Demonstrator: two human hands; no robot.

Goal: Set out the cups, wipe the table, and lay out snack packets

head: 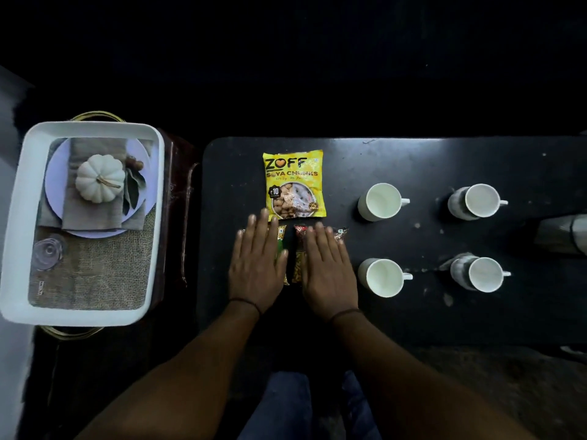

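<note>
A yellow soya chunks packet (pixel 294 184) lies flat on the black table (pixel 413 312). Just in front of it, my left hand (pixel 257 262) rests palm-down, fingers spread, on a green snack packet (pixel 281 246). My right hand (pixel 328 268) lies flat the same way on a red and yellow snack packet (pixel 299 262). Both packets are mostly hidden under the hands. To the right stand several white cups in two rows: one at the back (pixel 379 202), another at the back right (pixel 476 201), and two in front (pixel 381 277), (pixel 481 274).
A white tray (pixel 19 217) with a printed pumpkin-and-plate picture sits on a dark stand to the left of the table. A grey object (pixel 562 235) lies at the table's right edge. My knees are below the table's near edge.
</note>
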